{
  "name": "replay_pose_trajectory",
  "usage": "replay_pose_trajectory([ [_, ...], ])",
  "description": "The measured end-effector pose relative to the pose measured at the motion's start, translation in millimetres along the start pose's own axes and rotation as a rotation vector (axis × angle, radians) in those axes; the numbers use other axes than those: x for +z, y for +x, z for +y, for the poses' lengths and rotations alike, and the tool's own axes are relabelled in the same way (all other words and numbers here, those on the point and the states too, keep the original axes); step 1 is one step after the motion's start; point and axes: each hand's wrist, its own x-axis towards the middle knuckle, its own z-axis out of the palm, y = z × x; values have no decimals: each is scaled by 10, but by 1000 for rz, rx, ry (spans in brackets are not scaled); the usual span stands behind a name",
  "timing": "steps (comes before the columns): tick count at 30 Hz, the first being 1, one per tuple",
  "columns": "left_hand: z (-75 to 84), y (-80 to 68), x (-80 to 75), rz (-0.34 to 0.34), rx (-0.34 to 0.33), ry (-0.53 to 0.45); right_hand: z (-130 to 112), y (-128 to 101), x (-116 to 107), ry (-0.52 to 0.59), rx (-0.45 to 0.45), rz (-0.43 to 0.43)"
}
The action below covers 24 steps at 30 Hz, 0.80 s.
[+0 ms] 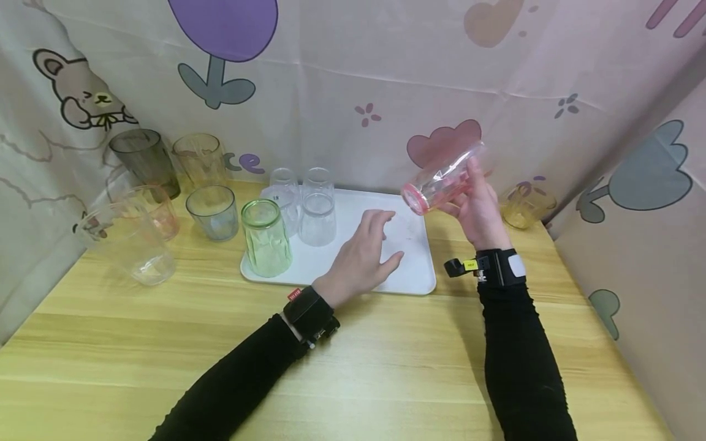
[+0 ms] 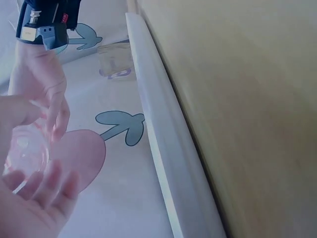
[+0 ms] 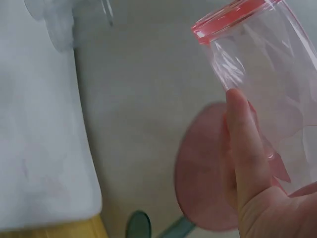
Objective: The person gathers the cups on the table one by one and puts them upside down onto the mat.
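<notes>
My right hand (image 1: 481, 211) grips a clear pink glass (image 1: 438, 184), tilted in the air above the right end of a white tray (image 1: 408, 269). In the right wrist view, the thumb of this hand (image 3: 252, 168) lies along the side of the glass (image 3: 282, 69), whose thick pink base points up and left. Over the tray's middle, my left hand (image 1: 361, 260) is held with loosely bent fingers and nothing in them, apart from the glass. On the tray's left part stand a green glass (image 1: 267, 245) and several clear glasses (image 1: 318, 220), narrower ends up.
Left of the tray are a dark grey glass (image 1: 146, 162), an amber glass (image 1: 198, 162), a blue-grey glass (image 1: 215, 214), a pale pink glass (image 1: 161, 211) and a large clear one (image 1: 129, 242). Another amber glass (image 1: 527, 205) sits at the right, near the patterned curtain (image 1: 353, 73).
</notes>
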Motion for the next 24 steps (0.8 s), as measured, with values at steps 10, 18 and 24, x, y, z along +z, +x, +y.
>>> replay_pose_trajectory([
  [10, -24, 59, 37, 344, 133, -31, 219, -46, 281, -70, 88, -138],
  [18, -36, 72, 32, 407, 151, 14, 384, -97, 464, -78, 152, -274],
  [24, -53, 73, 15, 463, 142, 69, 507, -128, 554, -31, 195, -328],
])
